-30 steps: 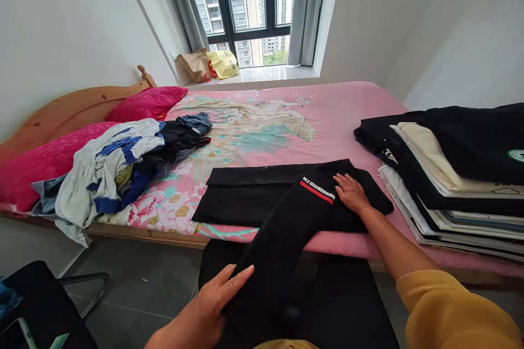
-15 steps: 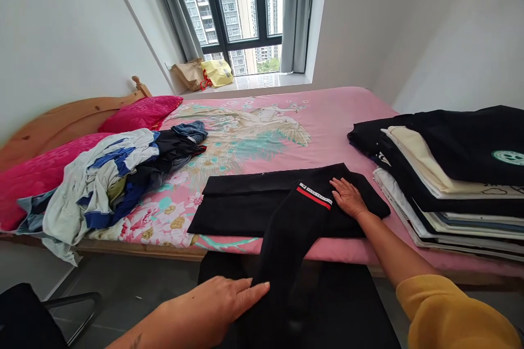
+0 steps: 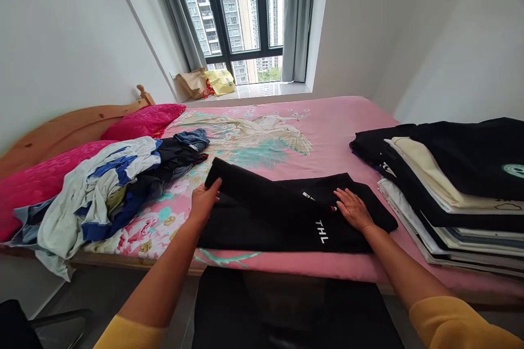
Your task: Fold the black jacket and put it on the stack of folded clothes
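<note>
A black long-sleeved top lies folded lengthwise near the front edge of the bed. My left hand grips the end of its sleeve between thumb and fingers, at the left, holding it slightly raised. The sleeve runs across the body of the top toward the right, with white letters showing near its bend. Flat on the right part of the top rests my right hand, fingers spread. Part of a white and red strip shows beside its fingertips.
A pile of folded clothes stands on the bed at the right. Crumpled clothes lie at the left against pink pillows. Below the bed edge are a black seat-like surface and a chair. Bags sit on the windowsill.
My left hand has swung the sleeve from hanging over the front edge up and left across the top. The right hand stays pressed at about the same spot.
</note>
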Demonstrator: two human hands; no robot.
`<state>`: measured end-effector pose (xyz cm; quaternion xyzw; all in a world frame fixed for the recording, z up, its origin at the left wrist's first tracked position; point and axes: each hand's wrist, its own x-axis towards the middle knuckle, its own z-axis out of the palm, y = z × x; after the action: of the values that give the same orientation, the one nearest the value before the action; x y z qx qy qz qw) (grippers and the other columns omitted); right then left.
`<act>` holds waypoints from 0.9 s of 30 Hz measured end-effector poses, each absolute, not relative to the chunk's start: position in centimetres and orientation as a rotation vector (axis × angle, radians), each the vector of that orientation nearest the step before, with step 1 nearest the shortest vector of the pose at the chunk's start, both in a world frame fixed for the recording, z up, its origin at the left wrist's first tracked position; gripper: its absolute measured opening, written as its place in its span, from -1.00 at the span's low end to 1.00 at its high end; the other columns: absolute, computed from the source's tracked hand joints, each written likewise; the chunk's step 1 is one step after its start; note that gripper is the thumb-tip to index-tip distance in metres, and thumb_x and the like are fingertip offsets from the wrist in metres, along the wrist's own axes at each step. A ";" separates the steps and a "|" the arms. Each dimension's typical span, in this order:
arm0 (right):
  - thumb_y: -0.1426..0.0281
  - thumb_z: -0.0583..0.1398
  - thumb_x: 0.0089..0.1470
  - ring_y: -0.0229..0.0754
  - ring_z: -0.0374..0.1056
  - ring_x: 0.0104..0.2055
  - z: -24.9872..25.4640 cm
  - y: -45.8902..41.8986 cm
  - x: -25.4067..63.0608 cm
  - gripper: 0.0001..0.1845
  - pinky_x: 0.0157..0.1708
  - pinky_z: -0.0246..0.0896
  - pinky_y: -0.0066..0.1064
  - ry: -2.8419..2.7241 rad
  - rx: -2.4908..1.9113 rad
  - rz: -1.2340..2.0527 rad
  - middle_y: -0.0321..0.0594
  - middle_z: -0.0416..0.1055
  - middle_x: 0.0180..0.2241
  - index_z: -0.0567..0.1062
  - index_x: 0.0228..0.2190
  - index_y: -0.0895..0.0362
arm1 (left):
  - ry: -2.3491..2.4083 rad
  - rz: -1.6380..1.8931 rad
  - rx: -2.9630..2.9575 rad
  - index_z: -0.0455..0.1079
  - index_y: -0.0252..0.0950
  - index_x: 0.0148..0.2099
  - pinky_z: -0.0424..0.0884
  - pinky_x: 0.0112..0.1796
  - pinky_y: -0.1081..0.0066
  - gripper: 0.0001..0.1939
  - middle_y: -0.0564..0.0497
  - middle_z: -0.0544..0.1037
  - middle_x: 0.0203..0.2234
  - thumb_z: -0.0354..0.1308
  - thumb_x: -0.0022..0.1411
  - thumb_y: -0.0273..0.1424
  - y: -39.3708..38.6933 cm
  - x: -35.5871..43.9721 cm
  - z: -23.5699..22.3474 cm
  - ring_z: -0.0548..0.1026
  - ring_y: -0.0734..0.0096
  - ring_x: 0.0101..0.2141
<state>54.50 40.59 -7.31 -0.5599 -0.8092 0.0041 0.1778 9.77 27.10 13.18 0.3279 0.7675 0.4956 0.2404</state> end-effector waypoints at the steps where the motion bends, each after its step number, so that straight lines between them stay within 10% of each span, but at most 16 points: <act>1: 0.23 -0.15 0.22 -0.07 -0.07 0.28 -7.2 40.5 54.5 -0.48 0.22 -0.07 -0.08 -2.282 -1.585 0.023 -0.34 0.12 0.20 0.27 0.13 0.06 | 2.118 1.300 0.787 0.41 -0.38 -0.28 0.36 -0.51 0.47 -0.64 0.05 0.40 -0.56 0.20 0.04 -0.16 28.1 8.3 11.7 0.41 0.43 -0.51; 20: 0.16 -0.16 0.22 -0.06 -0.01 0.25 -7.6 40.4 54.4 -0.47 0.17 -0.01 -0.03 -2.228 -1.505 0.005 -0.31 0.18 0.17 0.31 0.09 0.04 | 2.126 1.034 0.563 0.35 -0.35 -0.11 0.29 -0.58 0.56 -0.75 0.05 0.46 -0.39 0.11 0.23 -0.29 30.5 0.9 4.1 0.36 0.63 -0.57; 27: 0.17 -0.14 0.21 -0.06 0.00 0.25 -7.6 40.2 54.3 -0.49 0.17 -0.01 -0.03 -2.217 -1.512 -0.013 -0.30 0.20 0.16 0.32 0.08 0.01 | 2.125 1.006 0.633 0.42 -0.33 -0.20 0.22 -0.64 0.57 -0.64 -0.04 0.52 -0.36 0.24 0.01 -0.19 30.4 0.1 3.4 0.40 0.55 -0.59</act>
<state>54.30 40.24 -7.57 -0.5487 -0.8046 -0.0046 0.2270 0.08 30.37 3.43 0.2438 0.8187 0.3877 0.3463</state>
